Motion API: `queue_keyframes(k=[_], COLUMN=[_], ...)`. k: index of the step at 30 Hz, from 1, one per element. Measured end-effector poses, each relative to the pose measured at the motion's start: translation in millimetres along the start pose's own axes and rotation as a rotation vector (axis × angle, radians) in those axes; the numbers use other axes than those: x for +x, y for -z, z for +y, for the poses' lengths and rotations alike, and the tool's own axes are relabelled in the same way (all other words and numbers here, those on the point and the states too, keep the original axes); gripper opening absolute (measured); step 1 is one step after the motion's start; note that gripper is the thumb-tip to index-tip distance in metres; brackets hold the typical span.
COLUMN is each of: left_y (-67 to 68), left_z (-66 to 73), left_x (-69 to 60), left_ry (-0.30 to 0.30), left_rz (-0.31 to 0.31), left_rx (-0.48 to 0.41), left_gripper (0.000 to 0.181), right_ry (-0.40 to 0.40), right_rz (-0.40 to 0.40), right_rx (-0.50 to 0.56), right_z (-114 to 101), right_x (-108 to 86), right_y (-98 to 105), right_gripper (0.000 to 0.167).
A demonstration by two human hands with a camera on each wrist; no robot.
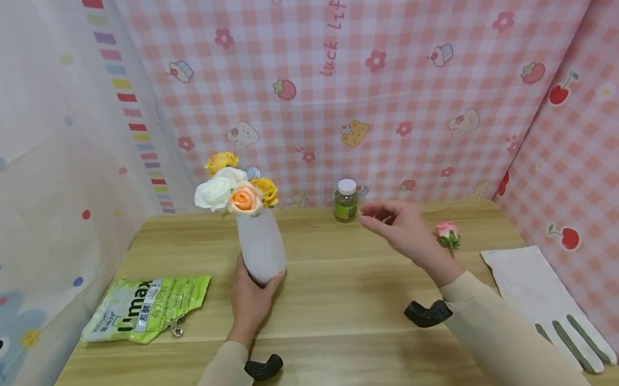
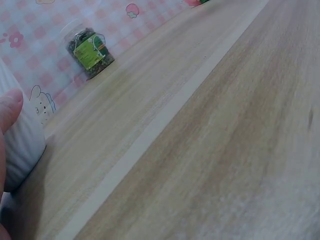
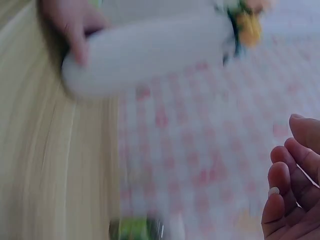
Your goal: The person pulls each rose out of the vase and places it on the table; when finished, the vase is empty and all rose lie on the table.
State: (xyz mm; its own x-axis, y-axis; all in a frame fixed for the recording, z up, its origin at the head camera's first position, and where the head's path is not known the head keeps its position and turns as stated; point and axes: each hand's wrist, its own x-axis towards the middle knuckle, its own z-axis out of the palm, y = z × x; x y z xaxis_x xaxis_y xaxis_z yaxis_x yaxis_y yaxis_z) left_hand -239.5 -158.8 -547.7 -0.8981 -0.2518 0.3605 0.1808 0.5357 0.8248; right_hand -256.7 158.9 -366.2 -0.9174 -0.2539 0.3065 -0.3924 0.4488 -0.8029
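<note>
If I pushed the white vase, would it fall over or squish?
It might tip quite easily: the white vase is tall and narrow, with flowers crowding its top. It's probably stiff, because its side shows no dent where the left hand grips it.

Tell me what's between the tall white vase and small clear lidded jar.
The head view shows only bare brown wooden tabletop between vase and jar.

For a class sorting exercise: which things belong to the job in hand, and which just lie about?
Job:
white vase in the left hand
its flowers
probably the pink rose

Probably lying about:
lidded jar
green packet
small metal item
white glove-like item
</note>
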Motion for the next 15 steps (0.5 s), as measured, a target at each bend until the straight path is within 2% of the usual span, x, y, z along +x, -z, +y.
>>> queue_keyframes(k=[4,8,12,15], left_y=[0.1,-0.1,-0.7,-0.2], left_z=[-0.1,0.2,-1.0,-1.6], left_x=[-1.4,0.0,1.8,1.5], left_ry=[0.001,-0.014,-0.001,0.016], left_rz=[0.0,0.0,-0.001,-0.003], left_rx=[-0.006,-0.025,-0.028,-0.026], left_gripper=[0.095,0.093,0.092,0.093], right_ry=[0.133,0.216,0.274,0.297], right_rz=[-0.074,-0.116,-0.109,-0.058], right_rx=[0.067,0.096,0.068,0.011], right_z=[-35,-68,-88,-96], right_x=[13.5,22.0,30.8,37.5], right_y=[-40,-76,-103,-117], right_gripper=[0.022,0.023,0.025,0.02])
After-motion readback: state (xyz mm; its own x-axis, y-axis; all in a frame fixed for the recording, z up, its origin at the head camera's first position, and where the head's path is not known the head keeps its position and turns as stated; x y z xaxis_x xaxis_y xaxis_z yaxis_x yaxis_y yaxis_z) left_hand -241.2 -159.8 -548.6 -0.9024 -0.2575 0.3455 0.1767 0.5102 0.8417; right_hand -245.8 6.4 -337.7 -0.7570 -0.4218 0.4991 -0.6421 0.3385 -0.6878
